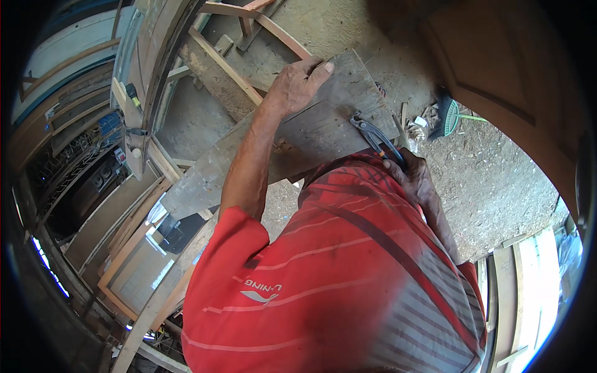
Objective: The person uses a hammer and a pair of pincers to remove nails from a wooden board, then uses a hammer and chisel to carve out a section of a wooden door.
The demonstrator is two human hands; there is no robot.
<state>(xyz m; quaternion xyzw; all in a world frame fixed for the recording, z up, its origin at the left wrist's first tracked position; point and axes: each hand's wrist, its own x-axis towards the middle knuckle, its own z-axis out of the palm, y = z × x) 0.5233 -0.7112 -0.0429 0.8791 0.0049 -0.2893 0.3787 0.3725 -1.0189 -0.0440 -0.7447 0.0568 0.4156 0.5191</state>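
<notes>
A worn, greyish wooden board (311, 140) lies slantwise in front of me, with nail marks and dark stains on its face. My left hand (298, 84) grips its far edge, thumb on the upper face and fingers curled over the rim. Blue-handled pliers (376, 138) are held in my right hand (415, 177) near the board's right end, close against my red shirt. Their metal head rests at or just above the board's surface; whether the jaws bite on anything is too small to tell.
Beyond the board stands a wooden frame of slats (227, 62). At left, a screwdriver (132, 94) lies on an upright timber, near shelves of tools. A green rake-like tool (449, 118) and scraps lie on the dirt floor at right. A brown door panel (497, 74) looms at upper right.
</notes>
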